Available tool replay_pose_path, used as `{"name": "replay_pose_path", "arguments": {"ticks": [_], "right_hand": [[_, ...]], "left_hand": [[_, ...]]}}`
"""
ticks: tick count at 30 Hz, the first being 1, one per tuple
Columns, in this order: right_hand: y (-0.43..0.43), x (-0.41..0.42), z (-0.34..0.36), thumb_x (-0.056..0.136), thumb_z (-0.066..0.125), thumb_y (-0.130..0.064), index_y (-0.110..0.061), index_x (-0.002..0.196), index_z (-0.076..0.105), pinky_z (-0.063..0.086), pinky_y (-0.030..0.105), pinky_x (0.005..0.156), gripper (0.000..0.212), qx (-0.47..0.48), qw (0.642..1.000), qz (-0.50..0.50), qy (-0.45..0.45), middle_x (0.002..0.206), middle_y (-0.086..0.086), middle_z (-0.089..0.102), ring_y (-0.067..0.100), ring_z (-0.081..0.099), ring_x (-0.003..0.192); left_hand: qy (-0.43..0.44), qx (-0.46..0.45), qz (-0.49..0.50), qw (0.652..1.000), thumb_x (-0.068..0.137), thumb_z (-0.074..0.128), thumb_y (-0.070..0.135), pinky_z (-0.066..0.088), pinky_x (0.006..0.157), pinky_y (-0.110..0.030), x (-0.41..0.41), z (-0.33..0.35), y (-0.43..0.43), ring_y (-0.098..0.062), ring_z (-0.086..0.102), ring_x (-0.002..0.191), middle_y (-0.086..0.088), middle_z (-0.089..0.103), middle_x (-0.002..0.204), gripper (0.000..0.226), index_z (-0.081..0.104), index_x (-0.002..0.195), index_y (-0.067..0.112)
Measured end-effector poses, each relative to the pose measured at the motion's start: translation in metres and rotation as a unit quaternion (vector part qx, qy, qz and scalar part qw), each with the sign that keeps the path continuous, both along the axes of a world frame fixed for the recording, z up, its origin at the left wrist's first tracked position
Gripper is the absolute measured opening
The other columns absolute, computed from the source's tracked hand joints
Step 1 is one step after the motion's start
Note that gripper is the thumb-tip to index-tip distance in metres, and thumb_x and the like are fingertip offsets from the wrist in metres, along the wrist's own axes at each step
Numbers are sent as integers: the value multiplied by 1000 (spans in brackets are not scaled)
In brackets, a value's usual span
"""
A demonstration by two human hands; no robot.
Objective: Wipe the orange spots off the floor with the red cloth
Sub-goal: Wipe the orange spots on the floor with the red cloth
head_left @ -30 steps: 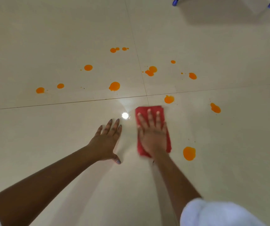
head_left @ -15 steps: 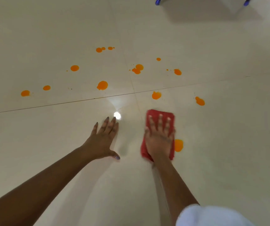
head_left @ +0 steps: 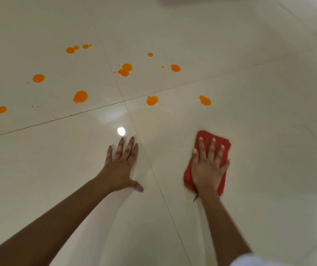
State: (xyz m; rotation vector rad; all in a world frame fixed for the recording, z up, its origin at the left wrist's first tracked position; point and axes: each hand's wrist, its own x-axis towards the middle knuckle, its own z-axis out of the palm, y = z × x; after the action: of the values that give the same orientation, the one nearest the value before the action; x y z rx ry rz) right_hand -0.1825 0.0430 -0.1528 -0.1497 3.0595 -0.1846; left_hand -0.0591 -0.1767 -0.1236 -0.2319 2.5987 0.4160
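We have slid the cloth (head_left: 208,135) rightward over the floor (head_left: 269,143). A second ago it lay left of a big orange spot low in the right half of the frame, half a second ago it covered part of it, and now that spot no longer shows. Our right hand (head_left: 208,169) lies flat on the cloth, fingers straight and spread, pressing rather than grasping; the cloth sits right of centre, under the palm. Only a faint yellowish trace (head_left: 189,197) shows at its lower edge by the wrist, so we judge this spot mostly lifted, perhaps wanting a second pass. Our left hand (head_left: 121,166) is released, flat on the floor at centre, bracing us. The other spots (head_left: 152,100) lie untouched above the cloth and out to the upper left, so most of the job remains
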Motion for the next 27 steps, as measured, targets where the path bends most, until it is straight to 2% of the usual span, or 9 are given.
{"name": "replay_pose_path", "arguments": {"ticks": [2, 4, 7, 11, 14, 17, 20, 24, 27], "right_hand": [[-6, 65, 2, 92, 24, -44, -33, 144, 21, 19, 63, 104, 53, -17, 999, -10, 30, 152, 9, 27, 37, 18, 140], [-29, 107, 5, 91, 27, -44, -31, 143, 29, 23, 62, 102, 53, -24, 995, 99, 1, 150, 10, 32, 39, 24, 138], [-55, 53, 6, 91, 21, -46, -37, 143, 28, 18, 61, 106, 53, 4, 973, 229, -14, 151, 4, 30, 35, 22, 140], [-1, -4, 2, 95, 17, -49, -40, 145, 14, 7, 57, 110, 51, 10, 997, 72, -30, 157, 1, 13, 30, 4, 144], [23, 67, 6, 96, 24, -44, -33, 147, 15, 15, 62, 108, 53, 8, 1000, -27, -4, 156, 9, 15, 36, 7, 142], [-3, 136, 5, 92, 28, -46, -28, 144, 28, 23, 65, 102, 55, -4, 994, 112, 1, 151, 12, 29, 42, 22, 138], [-21, 88, 3, 92, 28, -47, -36, 143, 29, 21, 61, 106, 52, 2, 966, 257, 8, 151, 6, 30, 37, 23, 139], [20, 8, 3, 91, 14, -53, -41, 144, 19, 14, 56, 110, 55, 31, 994, 98, -21, 155, 2, 20, 32, 11, 143], [38, 41, 7, 92, 19, -50, -37, 145, 21, 17, 60, 108, 55, 11, 1000, -12, -18, 155, 6, 22, 35, 12, 142]], "left_hand": [[-6, -7, -1, 1000, 60, 62, 74, -20, 108, -48, -1, 3, 1, -29, -38, 133, -2, -41, 144, 134, -26, 140, 12], [-12, -22, -2, 1000, 59, 61, 75, -15, 110, -50, -2, 4, 3, -29, -35, 135, -4, -38, 147, 135, -25, 141, 11], [-17, -43, -16, 999, 61, 60, 75, -11, 112, -51, -5, 10, 0, -28, -30, 137, -5, -34, 150, 131, -20, 143, 12], [-14, -47, -49, 998, 63, 59, 74, -11, 113, -48, 8, 12, -6, -23, -31, 137, -4, -37, 145, 128, -20, 144, 13], [-12, -18, -48, 999, 63, 65, 69, -10, 114, -46, 15, 9, -2, -22, -34, 135, -3, -41, 141, 130, -19, 144, 12], [-31, -26, -44, 998, 63, 68, 65, -12, 112, -48, 12, 10, 2, -26, -34, 135, -5, -42, 143, 133, -23, 142, 11], [-31, -33, -52, 998, 63, 65, 69, -14, 111, -48, 8, 11, 2, -24, -35, 135, -7, -38, 147, 132, -23, 142, 11], [-15, -15, -26, 999, 63, 63, 71, -14, 112, -46, -5, 12, 9, -22, -32, 137, -5, -34, 149, 130, -20, 144, 13], [9, -17, -6, 1000, 63, 60, 74, -16, 111, -46, -26, 8, 22, -22, -31, 137, -6, -33, 150, 129, -20, 144, 13]]}}
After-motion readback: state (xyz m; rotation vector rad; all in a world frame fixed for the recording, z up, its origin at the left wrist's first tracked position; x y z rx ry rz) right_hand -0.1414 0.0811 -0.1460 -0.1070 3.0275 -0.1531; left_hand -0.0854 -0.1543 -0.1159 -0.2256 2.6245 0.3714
